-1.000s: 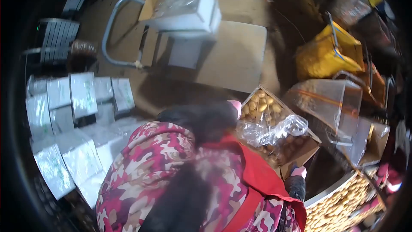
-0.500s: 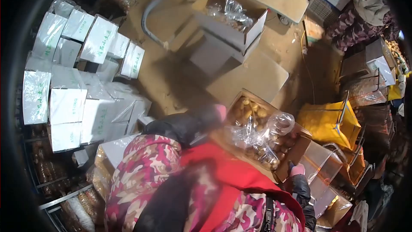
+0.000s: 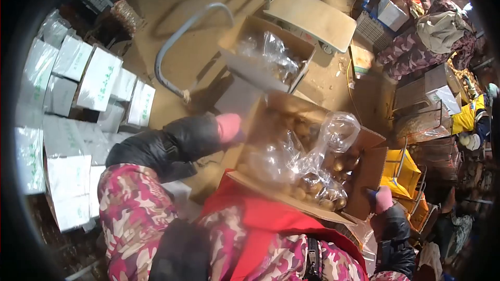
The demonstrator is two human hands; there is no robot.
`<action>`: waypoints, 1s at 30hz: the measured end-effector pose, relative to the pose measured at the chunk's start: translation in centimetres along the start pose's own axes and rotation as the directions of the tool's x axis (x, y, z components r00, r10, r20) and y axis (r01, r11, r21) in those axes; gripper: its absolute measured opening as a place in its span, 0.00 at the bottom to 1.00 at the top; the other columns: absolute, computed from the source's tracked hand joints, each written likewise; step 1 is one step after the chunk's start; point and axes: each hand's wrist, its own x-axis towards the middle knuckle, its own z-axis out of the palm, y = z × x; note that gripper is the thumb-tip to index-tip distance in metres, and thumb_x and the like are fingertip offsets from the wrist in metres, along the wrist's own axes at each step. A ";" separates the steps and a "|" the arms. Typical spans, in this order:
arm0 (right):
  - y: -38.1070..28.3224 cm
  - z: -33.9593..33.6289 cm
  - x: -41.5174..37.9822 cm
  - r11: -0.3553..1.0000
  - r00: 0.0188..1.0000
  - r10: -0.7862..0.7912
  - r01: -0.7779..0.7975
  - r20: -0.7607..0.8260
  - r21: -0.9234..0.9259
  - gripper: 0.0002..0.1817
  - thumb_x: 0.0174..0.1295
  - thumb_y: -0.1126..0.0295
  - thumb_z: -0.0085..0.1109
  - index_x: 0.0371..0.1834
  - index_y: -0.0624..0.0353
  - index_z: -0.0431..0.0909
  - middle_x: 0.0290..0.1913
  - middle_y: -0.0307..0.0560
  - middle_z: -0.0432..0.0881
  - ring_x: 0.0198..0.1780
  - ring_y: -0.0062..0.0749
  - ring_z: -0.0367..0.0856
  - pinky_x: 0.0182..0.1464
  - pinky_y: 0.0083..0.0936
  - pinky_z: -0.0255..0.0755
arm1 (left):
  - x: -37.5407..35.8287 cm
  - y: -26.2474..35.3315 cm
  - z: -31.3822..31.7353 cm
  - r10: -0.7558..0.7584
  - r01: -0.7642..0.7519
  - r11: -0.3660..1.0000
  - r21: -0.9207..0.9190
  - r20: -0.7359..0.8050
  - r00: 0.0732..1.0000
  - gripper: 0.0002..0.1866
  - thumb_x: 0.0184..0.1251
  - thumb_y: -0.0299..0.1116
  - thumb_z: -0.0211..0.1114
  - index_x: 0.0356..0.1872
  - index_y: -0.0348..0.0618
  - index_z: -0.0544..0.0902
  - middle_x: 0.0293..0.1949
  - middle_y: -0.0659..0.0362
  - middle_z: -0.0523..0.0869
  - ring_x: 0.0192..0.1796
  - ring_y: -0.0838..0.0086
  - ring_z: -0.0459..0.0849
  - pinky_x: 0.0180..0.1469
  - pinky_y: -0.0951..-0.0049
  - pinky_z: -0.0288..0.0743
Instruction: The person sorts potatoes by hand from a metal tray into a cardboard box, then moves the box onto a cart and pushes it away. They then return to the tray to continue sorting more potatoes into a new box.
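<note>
Against your chest, you are carrying an open cardboard box [image 3: 271,187] of small brown fruit [image 3: 312,187], lined with a loose clear plastic bag [image 3: 312,151]. Your left hand [image 3: 228,127], in a pink glove, is pressing flat on the box's left wall; the fingers are wrapping out of sight, so I cannot tell whether they are apart or together. Your right hand [image 3: 383,200], also gloved in pink, is gripping the box's right-hand corner flap, and its fingers appear to be closed on the cardboard, though blur is limiting the view. The box is tilting slightly, clear of the floor. Just beyond it, a second open box [image 3: 250,67] with a plastic liner is sitting on a flat cart [image 3: 312,18] with a grey tubular handle [image 3: 177,47]. To your left, white cartons [image 3: 99,78] are standing in stacks. To your right, a yellow bag [image 3: 398,171] is sitting near wire crates [image 3: 422,119]
</note>
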 end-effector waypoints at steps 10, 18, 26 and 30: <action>-23.2 7.7 4.1 0.963 0.965 -0.256 0.250 0.058 0.096 0.12 0.63 0.73 0.67 0.47 0.68 0.86 0.38 0.44 0.88 0.37 0.28 0.86 0.40 0.29 0.80 | -4.8 -0.2 -25.9 0.077 -0.073 0.997 0.025 -0.241 0.967 0.11 0.59 0.33 0.74 0.36 0.35 0.89 0.25 0.53 0.88 0.28 0.70 0.87 0.32 0.67 0.79; -31.4 12.4 14.9 0.867 0.879 -0.470 0.441 0.086 0.233 0.12 0.62 0.67 0.69 0.41 0.67 0.88 0.33 0.39 0.87 0.33 0.25 0.83 0.36 0.27 0.76 | -0.3 1.3 -40.2 0.383 -0.043 0.756 0.653 -0.388 0.838 0.13 0.56 0.36 0.73 0.34 0.35 0.89 0.27 0.46 0.88 0.27 0.62 0.87 0.33 0.62 0.79; -28.9 12.0 17.8 0.892 0.942 -0.326 0.336 -0.085 0.302 0.14 0.59 0.69 0.72 0.42 0.69 0.88 0.37 0.48 0.89 0.37 0.32 0.87 0.39 0.31 0.79 | 13.7 5.4 -40.5 0.316 0.006 0.794 0.608 -0.421 0.850 0.20 0.53 0.44 0.72 0.36 0.35 0.89 0.32 0.40 0.88 0.35 0.50 0.89 0.41 0.59 0.79; -26.4 10.1 20.1 0.919 0.977 -0.190 0.212 -0.097 0.332 0.13 0.60 0.71 0.70 0.44 0.69 0.87 0.40 0.49 0.90 0.37 0.33 0.87 0.41 0.30 0.79 | 19.9 5.7 -37.3 0.353 -0.017 0.795 0.606 -0.439 0.826 0.19 0.55 0.43 0.71 0.40 0.37 0.90 0.38 0.40 0.89 0.41 0.50 0.90 0.45 0.58 0.80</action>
